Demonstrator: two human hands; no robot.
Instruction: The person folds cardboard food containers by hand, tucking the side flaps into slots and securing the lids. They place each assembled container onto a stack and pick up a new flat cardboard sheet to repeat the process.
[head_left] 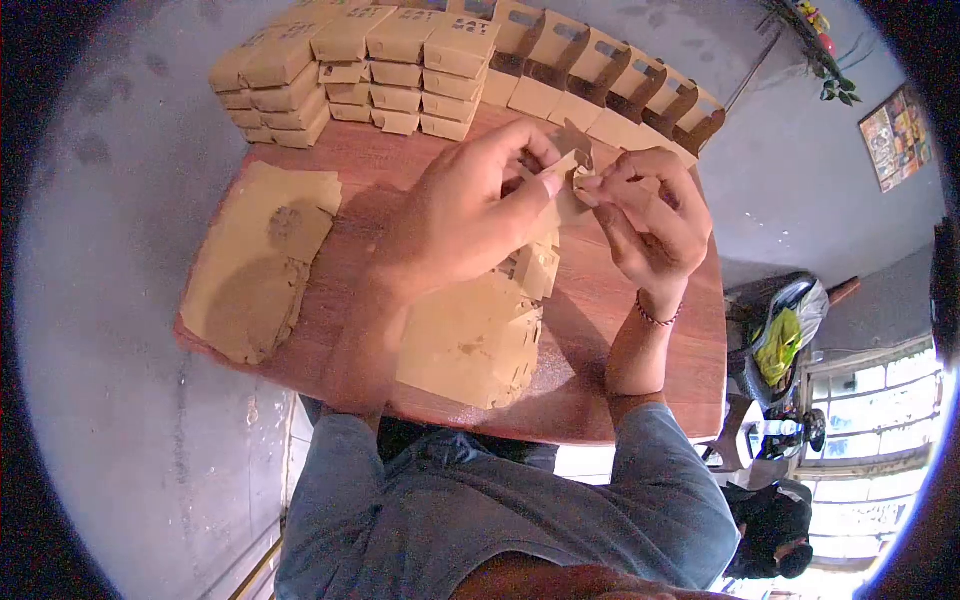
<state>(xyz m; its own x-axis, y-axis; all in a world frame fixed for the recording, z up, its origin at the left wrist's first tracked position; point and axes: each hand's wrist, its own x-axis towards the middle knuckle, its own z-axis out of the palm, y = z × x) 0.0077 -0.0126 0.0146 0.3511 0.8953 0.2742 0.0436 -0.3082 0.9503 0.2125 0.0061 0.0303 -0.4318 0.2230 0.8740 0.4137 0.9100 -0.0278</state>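
Over the middle of the table, my left hand [470, 205] pinches a piece of brown cardboard [567, 166] between thumb and fingers. My right hand [655, 215] is closed on the right edge of the same piece, fingertips bent around a small flap. Much of the cardboard is hidden behind my hands. Below them lies a stack of flat cardboard box blanks [465, 340] with notched edges, partly covered by my left forearm. A second pile of flat blanks [255, 255] rests at the table's left side.
Folded printed boxes [400, 70] stand in stacks at the back left. A row of cardboard carriers with cut-out handles [590, 75] lines the back edge of the wooden table [640, 410]. A chair with bags [785, 335] and a person in dark clothing [770, 525] are at right.
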